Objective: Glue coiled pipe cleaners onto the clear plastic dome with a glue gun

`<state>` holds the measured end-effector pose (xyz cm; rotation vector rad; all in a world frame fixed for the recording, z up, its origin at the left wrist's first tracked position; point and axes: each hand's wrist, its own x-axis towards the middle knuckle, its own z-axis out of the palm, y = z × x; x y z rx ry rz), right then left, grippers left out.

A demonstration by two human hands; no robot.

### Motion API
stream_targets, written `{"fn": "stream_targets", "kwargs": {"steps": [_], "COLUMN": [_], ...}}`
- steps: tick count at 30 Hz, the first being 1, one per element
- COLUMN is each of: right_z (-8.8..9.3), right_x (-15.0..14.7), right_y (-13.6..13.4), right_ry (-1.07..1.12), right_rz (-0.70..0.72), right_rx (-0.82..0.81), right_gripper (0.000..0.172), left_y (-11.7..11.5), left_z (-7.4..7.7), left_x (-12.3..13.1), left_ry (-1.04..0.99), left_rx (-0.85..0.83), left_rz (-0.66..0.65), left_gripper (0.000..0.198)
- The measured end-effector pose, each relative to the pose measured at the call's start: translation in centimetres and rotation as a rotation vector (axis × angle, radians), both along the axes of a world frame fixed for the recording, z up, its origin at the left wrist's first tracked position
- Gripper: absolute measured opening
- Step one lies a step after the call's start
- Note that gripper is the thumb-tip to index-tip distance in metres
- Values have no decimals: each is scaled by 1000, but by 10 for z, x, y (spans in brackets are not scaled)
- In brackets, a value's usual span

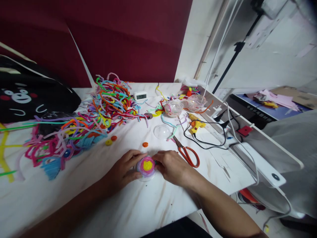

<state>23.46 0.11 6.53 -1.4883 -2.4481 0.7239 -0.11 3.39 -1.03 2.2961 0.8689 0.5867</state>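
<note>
A round pipe-cleaner coil [148, 165], yellow at its centre with pink and lilac rings, sits in a clear plastic dome [146, 179] on the table. My left hand [126, 168] grips its left side between thumb and fingers. At the right edge, the bent fingers of my right hand [170, 165] pinch the coil's rim; their tips are partly hidden. Just beyond my hands lies a small orange coil [145, 144]. Orange-handled scissors [189, 156] rest to the right of my right hand, blades pointing toward an empty clear plastic half-shell [162, 132].
A large heap of coloured pipe cleaners [111, 100] covers the back left, near a black bag [32, 89]. A yellow glue gun [196, 124] with a looping black cord lies right. Clear bowls [174, 108] and a digital clock [140, 96] stand behind. A raised ledge [272, 142] runs along the right.
</note>
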Motion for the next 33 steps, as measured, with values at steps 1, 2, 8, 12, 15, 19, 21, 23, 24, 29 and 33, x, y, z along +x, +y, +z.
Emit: {"fn": "stream_targets", "kwargs": {"steps": [1, 2, 8, 12, 15, 19, 21, 23, 24, 29, 33], "right_z": [0, 1, 3, 3, 2, -1, -2, -2, -2, 0, 1], "right_x": [1, 2, 2, 0, 1, 2, 2, 2, 2, 0, -3], "right_y": [0, 0, -1, 2, 5, 7, 7, 6, 6, 5, 5], "right_ry": [2, 3, -27, -31, -12, 12, 8, -12, -24, -38, -29], "right_rz": [12, 26, 56, 62, 71, 45, -5, -53, -69, -82, -68], "right_rx": [-4, -8, 20, 27, 36, 39, 20, 6, 2, -8, -5], "right_gripper": [21, 21, 26, 25, 24, 24, 23, 21, 21, 13, 14], "left_y": [0, 0, -1, -3, -4, -5, -6, -6, -7, -7, -7], "left_z": [0, -1, 1, 4, 5, 5, 6, 7, 7, 8, 9], "left_x": [0, 0, 0, 4, 7, 11, 12, 12, 12, 13, 13], "left_ry": [1, 2, -23, -24, -34, -38, -36, -34, -36, -49, -46], "left_rx": [0, -1, 26, 37, 56, 66, 56, 50, 51, 52, 50], "left_rz": [-2, -2, -27, -19, 32, 102, 113, 117, 120, 124, 140], "left_gripper": [53, 54, 54, 53, 51, 49, 48, 48, 47, 46, 44]}}
